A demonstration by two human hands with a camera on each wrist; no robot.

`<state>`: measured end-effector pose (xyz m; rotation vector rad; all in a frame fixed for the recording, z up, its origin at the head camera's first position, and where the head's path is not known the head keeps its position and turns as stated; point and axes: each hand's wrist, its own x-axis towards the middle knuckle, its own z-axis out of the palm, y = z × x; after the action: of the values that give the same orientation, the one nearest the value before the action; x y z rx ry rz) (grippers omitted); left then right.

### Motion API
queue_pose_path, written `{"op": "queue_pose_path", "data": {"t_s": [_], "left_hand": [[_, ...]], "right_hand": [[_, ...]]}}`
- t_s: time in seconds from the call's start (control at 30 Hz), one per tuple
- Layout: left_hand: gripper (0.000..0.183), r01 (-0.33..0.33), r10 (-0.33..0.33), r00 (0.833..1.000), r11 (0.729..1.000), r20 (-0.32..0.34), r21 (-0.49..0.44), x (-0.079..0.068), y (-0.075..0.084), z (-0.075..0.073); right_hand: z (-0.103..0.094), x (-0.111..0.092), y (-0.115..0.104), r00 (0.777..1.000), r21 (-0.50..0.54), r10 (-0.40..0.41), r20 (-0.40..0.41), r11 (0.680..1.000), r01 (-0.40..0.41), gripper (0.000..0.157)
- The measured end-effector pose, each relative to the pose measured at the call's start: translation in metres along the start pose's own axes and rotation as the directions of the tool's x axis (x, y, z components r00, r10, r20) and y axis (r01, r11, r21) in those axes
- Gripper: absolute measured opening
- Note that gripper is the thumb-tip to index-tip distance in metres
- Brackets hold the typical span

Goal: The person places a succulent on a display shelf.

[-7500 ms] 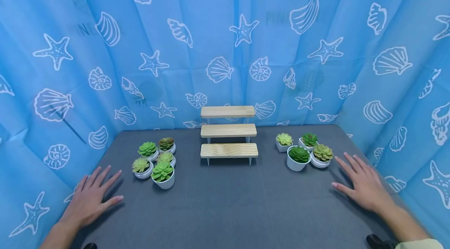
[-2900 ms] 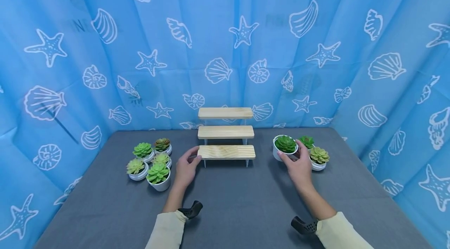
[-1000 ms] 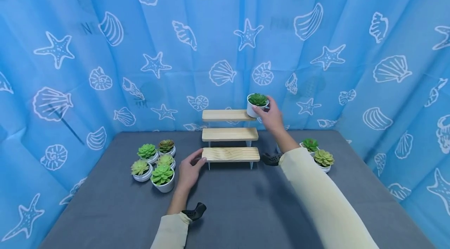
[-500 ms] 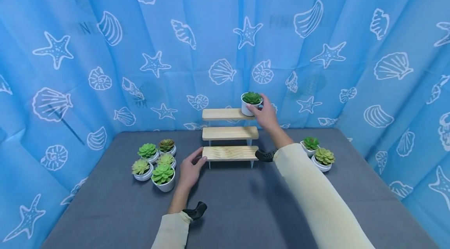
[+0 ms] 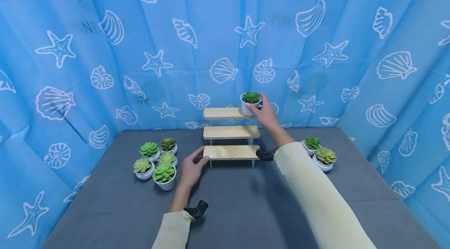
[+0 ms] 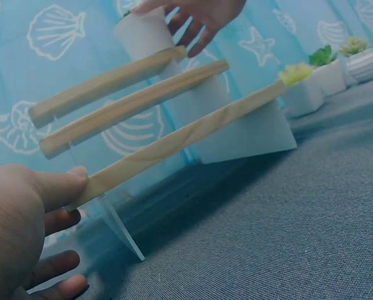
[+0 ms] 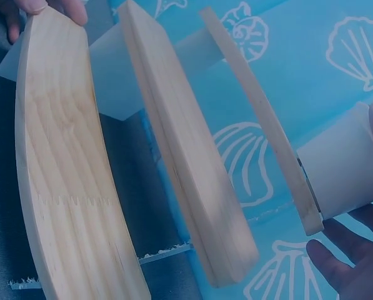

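Observation:
A three-tier wooden display stand [image 5: 230, 152] with clear legs is at the back middle of the table. My left hand [image 5: 191, 170] pinches the left end of its lowest board; the left wrist view shows the thumb on the board's edge [image 6: 186, 134]. My right hand [image 5: 268, 117] grips a white round pot [image 5: 247, 109] holding a dark green succulent [image 5: 251, 97]. That pot is at the right end of the top board [image 5: 221, 113], its base on or just touching the wood. In the right wrist view, fingers curl around the white pot [image 7: 342, 165].
Several potted succulents [image 5: 165, 173] cluster left of the stand. To the right are a dark green one [image 5: 312, 142] and a yellow-green one [image 5: 325, 156]; a pale one [image 6: 295, 74] shows in the left wrist view. A blue shell-print curtain [image 5: 225, 45] encloses the grey table [image 5: 225, 210].
From lying spread on the table, my left hand has taken hold of the lowest board. My right hand has lifted the succulent pot from the right group onto the top board, shifting it slightly left.

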<state>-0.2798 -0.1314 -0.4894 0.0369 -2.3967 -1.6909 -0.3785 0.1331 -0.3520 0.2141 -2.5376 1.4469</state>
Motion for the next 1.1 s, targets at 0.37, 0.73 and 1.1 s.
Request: {"op": "queue_pose_path", "data": {"t_s": [0.37, 0.73, 1.1], "left_hand": [[0.047, -0.004, 0.004, 1.0, 1.0, 0.007, -0.002, 0.001, -0.001, -0.001], [0.048, 0.001, -0.001, 1.0, 1.0, 0.028, 0.007, 0.002, -0.002, -0.002], [0.045, 0.01, -0.01, 1.0, 1.0, 0.006, -0.001, 0.002, -0.003, 0.001]], "right_hand": [[-0.004, -0.004, 0.0, 1.0, 0.059, -0.003, 0.031, 0.998, 0.001, 0.081], [-0.021, -0.026, 0.002, 0.999, 0.124, -0.017, -0.028, 0.992, 0.02, 0.077], [-0.031, -0.069, 0.025, 0.986, 0.014, -0.153, -0.069, 0.988, 0.154, 0.069]]}}
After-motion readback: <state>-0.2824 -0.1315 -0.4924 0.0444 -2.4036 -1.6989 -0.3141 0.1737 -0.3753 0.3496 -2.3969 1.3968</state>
